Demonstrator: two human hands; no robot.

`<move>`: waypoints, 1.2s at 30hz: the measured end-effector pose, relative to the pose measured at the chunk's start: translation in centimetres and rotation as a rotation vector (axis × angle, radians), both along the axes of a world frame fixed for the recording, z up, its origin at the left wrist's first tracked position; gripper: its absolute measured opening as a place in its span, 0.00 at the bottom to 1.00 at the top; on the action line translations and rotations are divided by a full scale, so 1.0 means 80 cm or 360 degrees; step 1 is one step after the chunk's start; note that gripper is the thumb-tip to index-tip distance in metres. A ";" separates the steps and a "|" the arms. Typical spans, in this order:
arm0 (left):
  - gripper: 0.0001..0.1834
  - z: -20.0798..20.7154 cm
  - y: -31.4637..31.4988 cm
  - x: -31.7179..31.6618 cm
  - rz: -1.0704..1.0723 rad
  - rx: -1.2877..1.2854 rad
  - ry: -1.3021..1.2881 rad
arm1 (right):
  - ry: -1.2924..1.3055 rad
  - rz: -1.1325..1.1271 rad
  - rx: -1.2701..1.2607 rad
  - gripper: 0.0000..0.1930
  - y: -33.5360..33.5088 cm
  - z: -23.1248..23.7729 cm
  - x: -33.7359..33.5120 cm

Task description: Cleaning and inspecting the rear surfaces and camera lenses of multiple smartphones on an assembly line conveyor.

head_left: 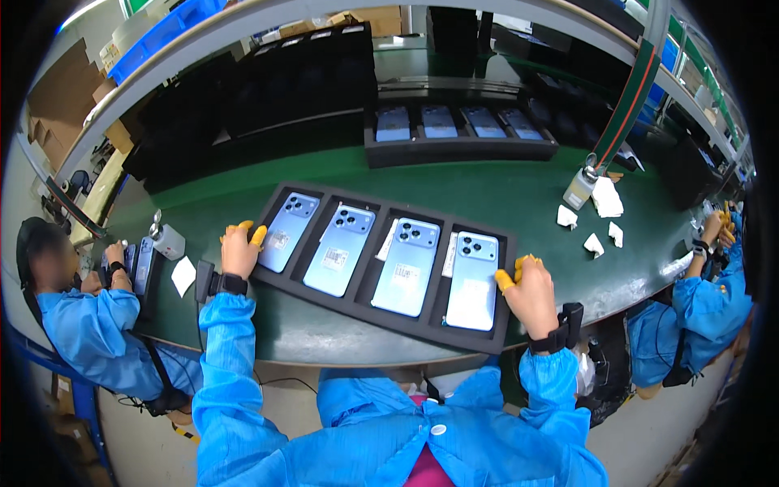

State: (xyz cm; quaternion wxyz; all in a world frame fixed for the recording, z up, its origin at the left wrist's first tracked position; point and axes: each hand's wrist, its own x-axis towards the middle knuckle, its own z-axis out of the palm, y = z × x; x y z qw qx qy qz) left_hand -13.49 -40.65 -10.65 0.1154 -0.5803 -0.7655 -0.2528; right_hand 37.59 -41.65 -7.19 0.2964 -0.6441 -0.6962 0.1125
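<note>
From where I stand, in the head view, the worker has both hands at a black tray [363, 284] of four light-blue phones [412, 280], which sits slantwise on the green bench [280, 326], near its front edge. Each phone lies camera side up in its own compartment. I'd call the step in hand handling or settling the loaded tray; no phone is being touched.

Any move of the tray would, I judge, call for both ends to go together, kept level so that the phones don't slide.

As for the grip, the left hand [238, 252] is at the tray's left end, the right hand [531, 296] at the right. On each, the fingers are bent rather than spread wide, and a yellow-capped digit meets the rim. Whether either closes underneath, I cannot tell. A second tray [462, 152] of phones stands behind.
</note>
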 end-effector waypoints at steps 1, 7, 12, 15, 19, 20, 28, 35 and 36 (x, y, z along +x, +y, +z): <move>0.18 0.006 0.006 0.010 0.0023 -0.0062 0.0027 | -0.0022 -0.0042 0.0011 0.16 0.004 -0.003 0.002; 0.14 0.029 -0.059 0.043 -0.0025 0.0168 -0.0104 | 0.0115 -0.0069 0.0277 0.15 -0.003 -0.003 0.019; 0.12 0.059 -0.179 0.123 0.0231 0.0359 -0.0443 | 0.0265 -0.0191 0.0447 0.15 -0.032 0.023 0.033; 0.13 0.054 -0.189 0.140 0.0199 0.0347 -0.0457 | 0.0100 -0.0215 0.0454 0.15 -0.017 0.028 0.039; 0.15 0.034 -0.184 0.135 0.0195 0.0306 -0.0377 | 0.0111 -0.0214 0.0472 0.15 -0.006 0.008 0.040; 0.15 0.032 -0.183 0.134 0.0183 0.0314 -0.0357 | 0.0110 -0.0210 0.0471 0.15 -0.005 0.008 0.040; 0.13 0.023 -0.183 0.130 0.0231 0.0305 -0.0383 | 0.0169 -0.0279 0.0485 0.14 -0.007 0.000 0.030; 0.12 0.027 -0.184 0.133 0.0244 0.0274 -0.0349 | 0.0115 -0.0238 0.0559 0.15 -0.003 -0.008 0.032; 0.12 0.027 -0.183 0.133 0.0247 0.0268 -0.0344 | 0.0120 -0.0253 0.0536 0.15 -0.004 -0.006 0.031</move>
